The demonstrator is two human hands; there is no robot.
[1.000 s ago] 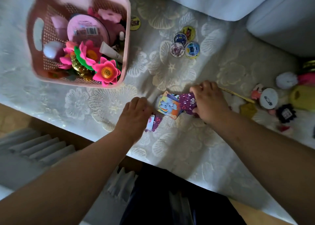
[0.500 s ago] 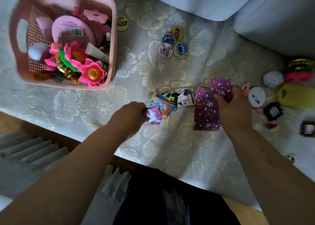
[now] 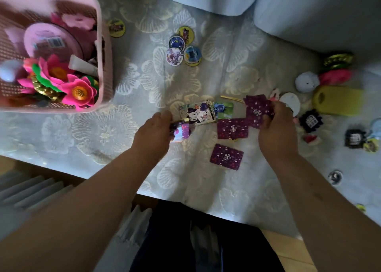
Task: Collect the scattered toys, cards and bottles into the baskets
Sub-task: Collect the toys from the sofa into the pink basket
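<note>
Right hand (image 3: 276, 131) pinched on purple-backed paper cards (image 3: 257, 110); left hand (image 3: 153, 133) clamped on a shiny card (image 3: 182, 130). Two loose purple cards (image 3: 226, 156) at six o'clock. Thin, light, slippery; best lifted by an edge. Pink plastic basket (image 3: 103, 51) at ten o'clock.

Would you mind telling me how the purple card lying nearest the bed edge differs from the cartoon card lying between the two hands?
The near purple card lies face down, showing a purple speckled back; the cartoon card lies face up, showing a pale cartoon figure. The purple card lies alone on the bedspread, while the cartoon card overlaps other cards and sits by the left hand. Both are similar-sized rectangles, still outside the pink basket.
</note>
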